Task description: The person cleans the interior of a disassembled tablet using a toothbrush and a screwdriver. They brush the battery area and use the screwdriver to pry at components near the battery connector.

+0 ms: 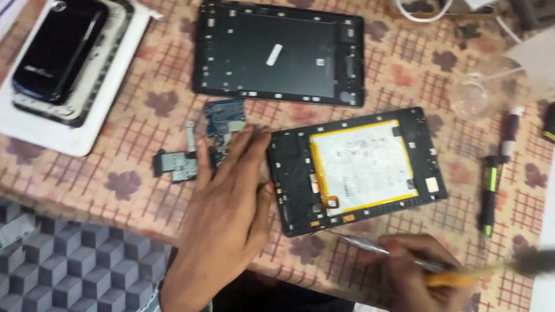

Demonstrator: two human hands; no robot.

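Patterned tablecloth underneath, opened tablet frame with its white battery lying mid-table, long axis running left-right, tilted up toward the right. Left hand spread flat just left of it, fingers on a blue circuit board. Right hand below it, closed around a metal tool and a blurry brush.
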